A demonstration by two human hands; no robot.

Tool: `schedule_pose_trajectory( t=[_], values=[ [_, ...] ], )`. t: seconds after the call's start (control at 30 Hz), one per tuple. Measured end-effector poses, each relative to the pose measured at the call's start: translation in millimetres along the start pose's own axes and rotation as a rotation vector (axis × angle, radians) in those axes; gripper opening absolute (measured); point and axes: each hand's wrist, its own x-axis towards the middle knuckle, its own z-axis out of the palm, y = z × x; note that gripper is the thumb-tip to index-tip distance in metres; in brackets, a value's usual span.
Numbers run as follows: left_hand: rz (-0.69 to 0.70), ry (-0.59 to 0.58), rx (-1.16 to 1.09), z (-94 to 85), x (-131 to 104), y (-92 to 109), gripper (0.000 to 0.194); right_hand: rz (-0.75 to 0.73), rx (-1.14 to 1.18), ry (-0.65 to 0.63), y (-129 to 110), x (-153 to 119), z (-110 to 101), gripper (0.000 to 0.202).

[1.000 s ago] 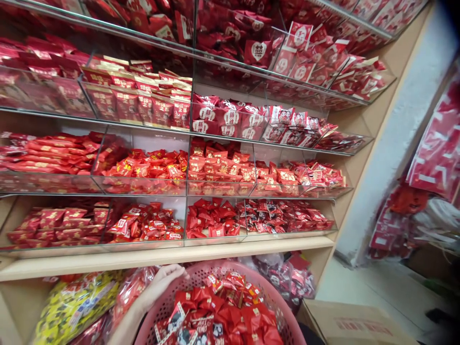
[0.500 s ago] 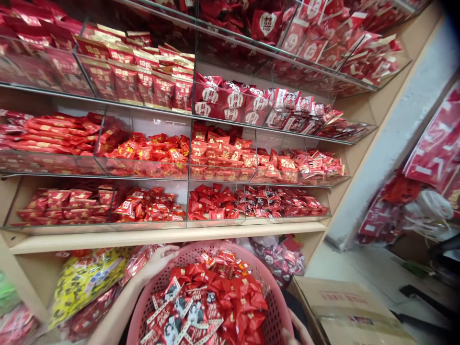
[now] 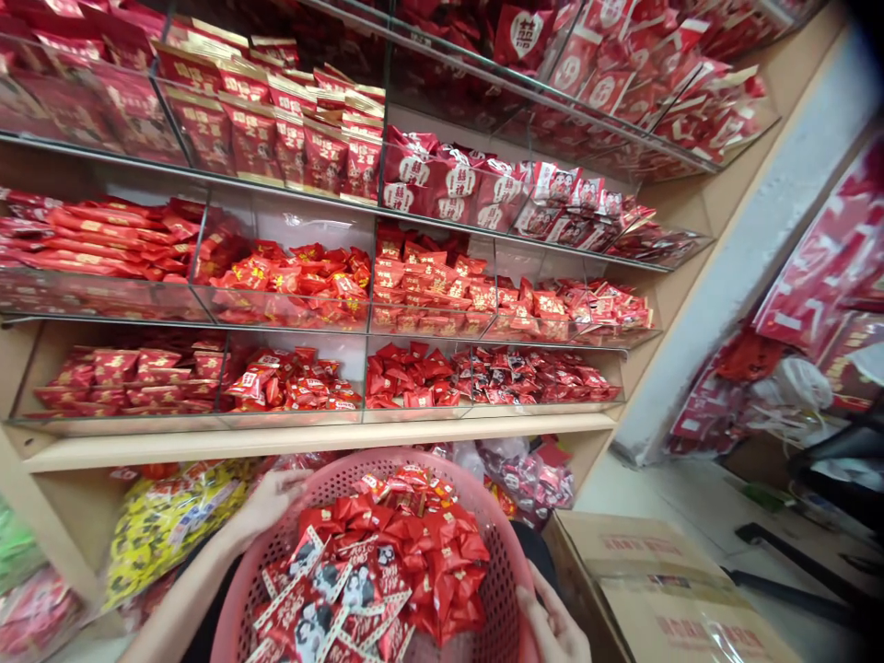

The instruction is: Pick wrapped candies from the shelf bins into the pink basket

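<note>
A round pink plastic basket (image 3: pixel 507 562) with a perforated wall is in front of me, below the shelves. Piled inside are small red packets (image 3: pixel 442 562) and, toward the lower left, red packets with a couple's picture (image 3: pixel 352 599). At the basket's far left rim, my left hand (image 3: pixel 273 497) is closed on the edge, its fingertips partly hidden. My right hand (image 3: pixel 556 619) grips the right side of the rim, the thumb showing at the wall. The basket tilts a little toward me.
A wooden shelf unit (image 3: pixel 331 442) with clear-fronted compartments of red packets rises ahead. Underneath lie a yellow-patterned bag (image 3: pixel 176 520) and a bag of pink packets (image 3: pixel 535 474). To the right stands a cardboard box (image 3: pixel 656 571); red bags (image 3: pixel 815 267) hang by the wall.
The basket has shifted left and slightly toward me with both hands on its rim. More of my right hand shows now. The view has moved a little.
</note>
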Motion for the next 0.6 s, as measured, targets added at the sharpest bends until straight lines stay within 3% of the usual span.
schedule_pose_trajectory(
  t=[0.23,0.4,0.6],
  values=[
    [-0.020,0.094,0.049,-23.5,-23.8,11.3,0.048,0.004,-0.004,-0.002,4.5,-19.7,6.5,0.061],
    [-0.032,0.086,0.065,-31.1,-36.1,14.6,0.049,-0.022,-0.011,0.018,2.8,-27.4,7.6,0.055],
    [-0.027,0.131,0.050,-39.5,-45.3,13.8,0.047,0.015,-0.026,-0.034,-2.8,-27.1,7.2,0.063]
  ],
)
